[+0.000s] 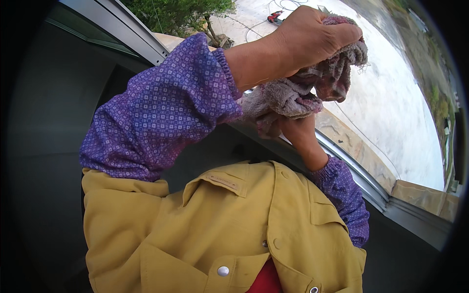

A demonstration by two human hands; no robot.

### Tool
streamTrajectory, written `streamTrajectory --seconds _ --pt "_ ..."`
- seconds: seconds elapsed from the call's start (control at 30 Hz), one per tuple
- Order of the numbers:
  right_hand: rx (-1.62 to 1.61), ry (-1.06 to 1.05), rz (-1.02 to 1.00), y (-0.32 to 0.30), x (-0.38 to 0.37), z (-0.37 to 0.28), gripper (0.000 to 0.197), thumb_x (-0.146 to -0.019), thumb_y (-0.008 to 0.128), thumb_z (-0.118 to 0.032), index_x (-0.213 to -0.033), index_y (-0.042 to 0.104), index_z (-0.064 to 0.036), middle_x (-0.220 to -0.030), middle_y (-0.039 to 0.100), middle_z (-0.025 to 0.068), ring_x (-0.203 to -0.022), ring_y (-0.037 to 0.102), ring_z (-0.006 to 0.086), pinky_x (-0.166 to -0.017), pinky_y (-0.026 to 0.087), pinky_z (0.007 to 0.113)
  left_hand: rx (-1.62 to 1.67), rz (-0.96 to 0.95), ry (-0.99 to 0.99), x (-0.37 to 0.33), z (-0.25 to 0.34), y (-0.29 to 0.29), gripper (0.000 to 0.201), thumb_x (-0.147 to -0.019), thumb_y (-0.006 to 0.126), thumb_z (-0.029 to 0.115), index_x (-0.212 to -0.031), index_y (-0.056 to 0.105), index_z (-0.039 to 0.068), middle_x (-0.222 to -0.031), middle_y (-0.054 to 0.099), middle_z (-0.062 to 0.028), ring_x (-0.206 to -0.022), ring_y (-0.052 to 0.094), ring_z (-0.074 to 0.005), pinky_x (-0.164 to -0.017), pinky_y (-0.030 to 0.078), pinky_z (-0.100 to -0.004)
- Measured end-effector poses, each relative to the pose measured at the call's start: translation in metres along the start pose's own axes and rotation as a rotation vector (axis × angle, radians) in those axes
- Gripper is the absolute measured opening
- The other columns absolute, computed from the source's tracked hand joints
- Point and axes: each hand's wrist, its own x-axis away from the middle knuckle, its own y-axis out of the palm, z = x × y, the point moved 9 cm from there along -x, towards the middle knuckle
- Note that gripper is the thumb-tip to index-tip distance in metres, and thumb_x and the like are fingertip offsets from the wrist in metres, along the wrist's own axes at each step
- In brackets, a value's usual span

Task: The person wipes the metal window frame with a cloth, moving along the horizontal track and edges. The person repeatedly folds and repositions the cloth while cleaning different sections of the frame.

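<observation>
Up high, the left hand is curled firmly around a crumpled greyish-pink cloth, thumb pressed along its top. Below it, the right hand meets the cloth's lower side; the fabric hides most of its fingers, so how far they are closed cannot be told. The cloth hangs bunched between both hands, by the metal window frame. Purple patterned sleeves cover the forearms, over a mustard jacket. Along the frame's outer edge runs a stone ledge; beyond lie pale ground, a leafy tree and a small red object.
</observation>
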Motion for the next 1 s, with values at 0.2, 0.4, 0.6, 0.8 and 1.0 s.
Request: streamTrajectory --seconds 0.2,0.4,0.6,0.8,1.0 --pt "-0.589 0.245 0.511 -0.12 -0.012 0.034 0.036 -0.102 0.052 -0.014 -0.135 0.053 0.0006 -0.128 0.062 0.0167 -0.11 0.065 0.0261 -0.095 0.054 0.038 0.349 -0.227 0.201 -0.018 0.081 -0.002 0.032 -0.106 0.049 0.031 -0.095 0.063 0.004 -0.082 0.063 -0.003 -0.069 0.06 -0.0104 -0.065 0.051 -0.025" --pt "-0.344 0.144 0.371 -0.219 -0.027 0.004 0.036 -0.103 0.055 -0.021 -0.129 0.057 0.0034 -0.121 0.066 0.015 -0.106 0.067 0.0235 -0.093 0.055 0.036 0.32 -0.244 0.12 -0.022 0.058 0.0 0.042 -0.109 0.042 0.036 -0.092 0.065 0.006 -0.08 0.064 -0.0034 -0.07 0.06 -0.0112 -0.064 0.048 -0.0258" --pt "0.165 0.349 0.223 -0.174 -0.012 0.027 0.048 -0.095 0.067 -0.035 -0.125 0.061 0.0016 -0.115 0.068 0.0141 -0.098 0.067 0.0231 -0.089 0.053 0.035 -0.168 -0.07 0.101 0.02 -0.038 -0.082 0.051 -0.108 0.043 0.039 -0.091 0.072 0.0 -0.08 0.071 -0.0071 -0.076 0.066 -0.0173 -0.069 0.051 -0.0317" --pt "0.25 0.389 0.116 -0.16 -0.016 0.016 0.046 -0.082 0.082 -0.045 -0.098 0.063 -0.0057 -0.083 0.064 0.0042 -0.073 0.062 0.0116 -0.07 0.052 0.025 -0.542 -0.059 0.046 0.012 -0.087 -0.145 0.053 -0.107 0.039 0.044 -0.106 0.07 0.001 -0.089 0.071 -0.0141 -0.086 0.067 -0.0244 -0.081 0.051 -0.0365" --pt "0.06 0.33 0.238 -0.205 -0.015 0.026 0.014 -0.098 0.069 -0.021 -0.092 0.066 -0.0091 -0.081 0.064 -0.0018 -0.072 0.058 0.0037 -0.068 0.047 0.019 -0.528 0.004 0.105 0.024 -0.121 -0.155 0.051 -0.107 0.044 0.049 -0.107 0.069 0.003 -0.104 0.07 -0.0134 -0.097 0.071 -0.0246 -0.084 0.057 -0.0291"
